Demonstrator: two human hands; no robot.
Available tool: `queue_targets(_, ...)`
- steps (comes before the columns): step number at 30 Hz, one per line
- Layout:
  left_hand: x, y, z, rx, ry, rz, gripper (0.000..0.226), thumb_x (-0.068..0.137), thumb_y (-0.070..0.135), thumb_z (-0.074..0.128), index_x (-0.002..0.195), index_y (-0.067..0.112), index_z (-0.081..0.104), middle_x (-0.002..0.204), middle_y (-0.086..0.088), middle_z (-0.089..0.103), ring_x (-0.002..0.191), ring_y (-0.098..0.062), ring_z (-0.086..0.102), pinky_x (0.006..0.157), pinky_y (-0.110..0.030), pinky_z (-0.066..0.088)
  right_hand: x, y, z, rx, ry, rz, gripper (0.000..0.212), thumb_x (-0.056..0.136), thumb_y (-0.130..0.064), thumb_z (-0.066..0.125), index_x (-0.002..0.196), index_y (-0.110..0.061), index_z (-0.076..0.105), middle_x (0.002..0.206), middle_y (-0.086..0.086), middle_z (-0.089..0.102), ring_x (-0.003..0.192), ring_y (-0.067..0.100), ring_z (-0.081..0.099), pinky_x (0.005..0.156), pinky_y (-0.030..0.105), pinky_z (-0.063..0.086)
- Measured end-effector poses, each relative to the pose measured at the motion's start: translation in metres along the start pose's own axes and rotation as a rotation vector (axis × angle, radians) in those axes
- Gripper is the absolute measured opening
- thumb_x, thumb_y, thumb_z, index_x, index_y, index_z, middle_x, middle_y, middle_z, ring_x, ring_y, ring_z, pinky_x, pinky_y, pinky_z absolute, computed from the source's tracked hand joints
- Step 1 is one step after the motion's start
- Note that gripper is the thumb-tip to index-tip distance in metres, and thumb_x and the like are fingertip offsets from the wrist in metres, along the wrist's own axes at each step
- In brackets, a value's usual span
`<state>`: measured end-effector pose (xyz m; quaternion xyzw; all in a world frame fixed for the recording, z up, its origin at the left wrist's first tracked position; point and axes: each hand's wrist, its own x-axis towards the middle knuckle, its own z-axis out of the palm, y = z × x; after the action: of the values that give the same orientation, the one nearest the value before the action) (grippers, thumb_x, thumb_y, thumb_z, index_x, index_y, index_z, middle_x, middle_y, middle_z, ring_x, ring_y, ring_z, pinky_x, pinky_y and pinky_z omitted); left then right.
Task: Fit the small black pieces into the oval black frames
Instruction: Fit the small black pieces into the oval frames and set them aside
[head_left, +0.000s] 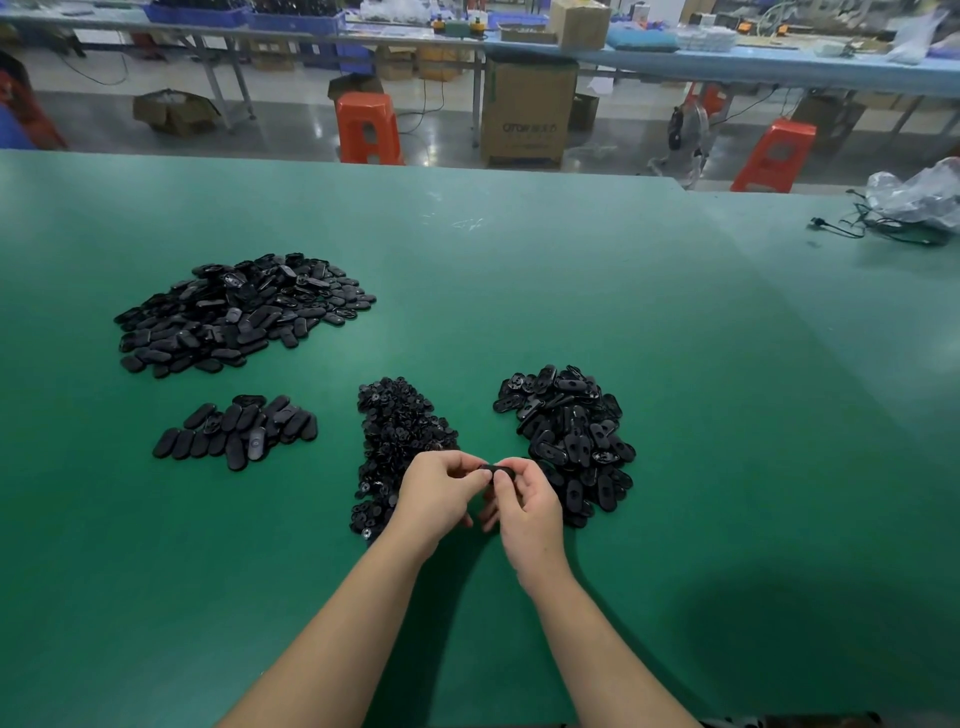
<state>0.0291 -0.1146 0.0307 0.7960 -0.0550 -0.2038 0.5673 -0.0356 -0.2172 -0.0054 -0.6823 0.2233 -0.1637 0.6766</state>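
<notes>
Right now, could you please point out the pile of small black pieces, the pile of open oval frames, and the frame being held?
Pile of small black pieces (400, 431), head view, upper middle of heap.
Pile of open oval frames (571, 431), head view, heap centre.
Held frame (496, 472), head view, exposed top edge.

Oval frame (496, 472) pinched btwn both hands, small pieces pile (397, 436) left

my left hand (436, 491) and right hand (527, 501): bare, no gloves, rings or watch. both forearms uncovered up to the frame edge; no sleeve visible.
</notes>
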Motion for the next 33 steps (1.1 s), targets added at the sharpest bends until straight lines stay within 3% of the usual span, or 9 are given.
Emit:
queue_targets(13,-0.0046,0.001,0.0027,0.088,0.038,0.008,0.012,0.085,0.016,0.074,0.073,0.017,0.073,0.066,0.005,0.073,0.045,-0.014,0.065,0.043,-0.021,0.048,0.0015,0.0082,-0.0008,-0.023,-0.002,0.003,0.013,0.103,-0.008,0.052,0.097,-0.016,0.062,0.079,0.001,0.07,0.058,0.014,0.057,0.054,0.036,0.052)
queue_targets(17,-0.0058,0.0015,0.0035,0.092,0.045,0.016,0.011,0.085,0.018,0.074,0.074,0.017,0.073,0.066,0.004,0.073,0.046,-0.019,0.067,0.042,-0.02,0.047,0.001,0.0082,-0.0003,-0.024,0.004,-0.009,0.013,0.103,-0.01,0.054,0.095,-0.017,0.062,0.079,0.003,0.071,0.058,0.013,0.057,0.055,0.037,0.051)
queue_targets(21,-0.0067,0.0004,0.0015,0.117,0.015,0.097,0.013,0.091,0.019,0.071,0.079,0.023,0.076,0.07,0.007,0.073,0.049,-0.012,0.067,0.047,-0.021,0.05,0.0014,0.0068,-0.0005,-0.014,0.022,-0.026,0.008,0.102,-0.011,0.057,0.096,-0.014,0.06,0.073,0.002,0.069,0.054,0.013,0.057,0.049,0.029,0.049)
queue_targets(26,-0.0057,-0.0047,-0.0049,0.177,-0.018,0.136,0.017,0.094,0.011,0.065,0.09,0.024,0.076,0.072,0.011,0.073,0.051,-0.008,0.066,0.05,-0.017,0.049,0.0017,0.0057,0.0,-0.06,0.013,-0.021,0.006,0.102,-0.013,0.058,0.096,-0.013,0.058,0.072,0.006,0.066,0.049,0.017,0.058,0.045,0.031,0.049)
queue_targets(29,-0.0051,-0.005,-0.004,0.378,0.028,0.26,0.02,0.091,0.012,0.067,0.105,0.024,0.074,0.075,0.016,0.068,0.062,0.001,0.06,0.063,-0.009,0.046,0.0014,0.0045,0.0008,-0.074,0.023,-0.011,0.008,0.102,-0.014,0.058,0.094,-0.015,0.059,0.072,0.007,0.066,0.048,0.016,0.054,0.044,0.03,0.048)
queue_targets(31,-0.0037,-0.0058,-0.0042,0.552,0.05,0.398,0.028,0.092,0.015,0.065,0.118,0.024,0.07,0.091,0.013,0.065,0.076,-0.001,0.058,0.078,-0.017,0.049,0.0006,0.0032,0.001,-0.046,0.027,0.0,0.01,0.103,-0.015,0.056,0.093,-0.015,0.06,0.069,0.006,0.063,0.048,0.016,0.052,0.044,0.03,0.046)
queue_targets(33,-0.0045,-0.0062,-0.006,0.687,0.086,0.497,0.026,0.094,0.02,0.063,0.118,0.027,0.068,0.1,0.009,0.066,0.088,-0.012,0.063,0.081,-0.03,0.052,-0.001,0.0013,0.0009,-0.013,0.023,0.004,0.013,0.105,-0.016,0.052,0.096,-0.016,0.062,0.065,0.003,0.06,0.048,0.017,0.051,0.045,0.029,0.044)
